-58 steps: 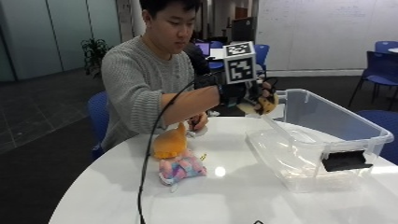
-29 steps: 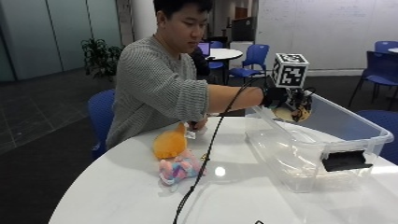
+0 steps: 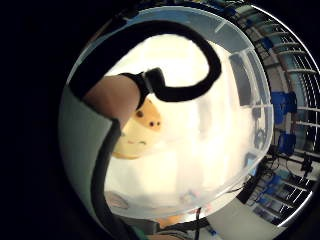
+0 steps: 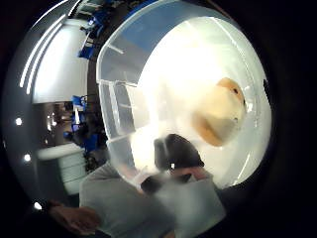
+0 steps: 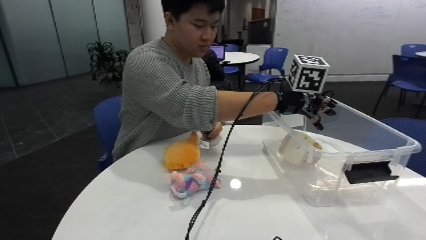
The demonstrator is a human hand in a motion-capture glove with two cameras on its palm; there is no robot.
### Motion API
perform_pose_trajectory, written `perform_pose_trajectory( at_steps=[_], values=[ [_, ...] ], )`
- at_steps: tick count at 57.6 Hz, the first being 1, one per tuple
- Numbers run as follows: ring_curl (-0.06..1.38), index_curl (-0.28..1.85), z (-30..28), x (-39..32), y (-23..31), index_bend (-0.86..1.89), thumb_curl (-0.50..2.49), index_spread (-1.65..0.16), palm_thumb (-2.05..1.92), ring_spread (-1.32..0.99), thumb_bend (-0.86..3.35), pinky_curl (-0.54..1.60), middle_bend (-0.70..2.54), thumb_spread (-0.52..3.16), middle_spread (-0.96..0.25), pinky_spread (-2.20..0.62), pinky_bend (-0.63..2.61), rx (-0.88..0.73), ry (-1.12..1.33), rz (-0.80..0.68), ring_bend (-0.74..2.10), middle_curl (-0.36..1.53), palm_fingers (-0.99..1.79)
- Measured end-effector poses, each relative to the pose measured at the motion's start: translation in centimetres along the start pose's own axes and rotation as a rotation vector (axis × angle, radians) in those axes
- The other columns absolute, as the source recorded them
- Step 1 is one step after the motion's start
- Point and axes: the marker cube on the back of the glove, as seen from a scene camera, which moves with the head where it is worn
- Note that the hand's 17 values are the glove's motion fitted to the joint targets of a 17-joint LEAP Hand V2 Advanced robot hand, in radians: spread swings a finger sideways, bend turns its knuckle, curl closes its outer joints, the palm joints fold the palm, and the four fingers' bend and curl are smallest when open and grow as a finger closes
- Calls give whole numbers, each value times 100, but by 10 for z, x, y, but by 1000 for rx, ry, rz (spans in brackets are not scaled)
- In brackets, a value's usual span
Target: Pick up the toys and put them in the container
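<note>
Now toy (image 5: 299, 148) in container (image 5: 393, 137), below hands (image 5: 307, 102)

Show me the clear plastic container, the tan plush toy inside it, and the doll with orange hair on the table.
Clear plastic container (image 5: 379, 131), outside view, far rim.
Tan plush toy (image 5: 297, 148), outside view, body seen through the wall.
Doll with orange hair (image 5: 183, 156), outside view, hair.

No readable text, labels, brands or numbers anywhere.
</note>
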Motion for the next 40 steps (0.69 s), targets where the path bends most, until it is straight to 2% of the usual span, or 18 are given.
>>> perform_pose_trajectory(
  at_steps=[7,12,18,25,27,30,33,40],
  values=[
    [39,32,-11,8,15,13,42,-36,19,-10,-2,37,12,126,-13,1,142,15,13,13,36,28,-15],
    [39,31,-37,23,44,13,41,-36,19,-9,-2,36,12,126,-13,2,140,69,-4,62,36,27,-14],
    [39,30,-72,64,111,14,39,-36,18,-9,-2,35,13,126,-13,2,138,137,-71,78,35,26,-13],
    [38,31,-78,122,204,16,38,-36,16,-8,-2,34,13,126,-14,2,135,140,14,23,33,25,-11],
    [38,31,-71,144,235,16,37,-36,16,-8,-2,34,13,126,-14,2,134,143,125,76,32,25,-11],
    [38,31,-63,185,278,16,36,-37,15,-8,-2,34,13,127,-14,2,133,170,261,269,32,24,-11],
    [38,31,-56,214,307,16,36,-37,14,-8,-2,34,13,127,-14,3,132,181,221,416,32,24,-10],
    [37,32,-22,240,343,16,35,-37,14,-9,-2,33,14,128,-14,3,130,132,21,474,30,24,-9]
  ],
)
